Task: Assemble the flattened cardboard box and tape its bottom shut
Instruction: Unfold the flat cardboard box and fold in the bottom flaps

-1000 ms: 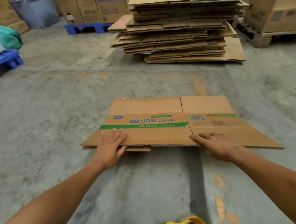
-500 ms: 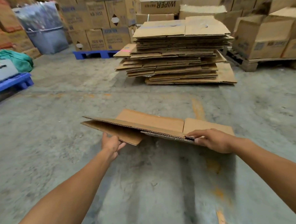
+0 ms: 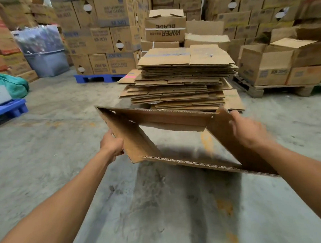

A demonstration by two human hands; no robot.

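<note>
A brown cardboard box (image 3: 174, 119) hangs in the air in front of me, spread into an open tube through which I see the floor. My left hand (image 3: 111, 145) grips its left wall from outside, fingers wrapped round the edge. My right hand (image 3: 247, 131) lies against the right wall, blurred, with fingers spread along the panel. The near edge shows corrugated board. No tape dispenser is in view.
A tall stack of flattened cartons (image 3: 180, 80) lies on the concrete floor just behind the box. Blue pallets (image 3: 98, 78) and stacked boxes (image 3: 102, 38) fill the back. A wooden pallet with boxes (image 3: 274, 68) stands right. Green cloth (image 3: 13, 86) sits left.
The box was flat on the floor, then was lifted by both hands and has now opened into a tube. My view rose, and the yellow tape dispenser dropped out of sight.
</note>
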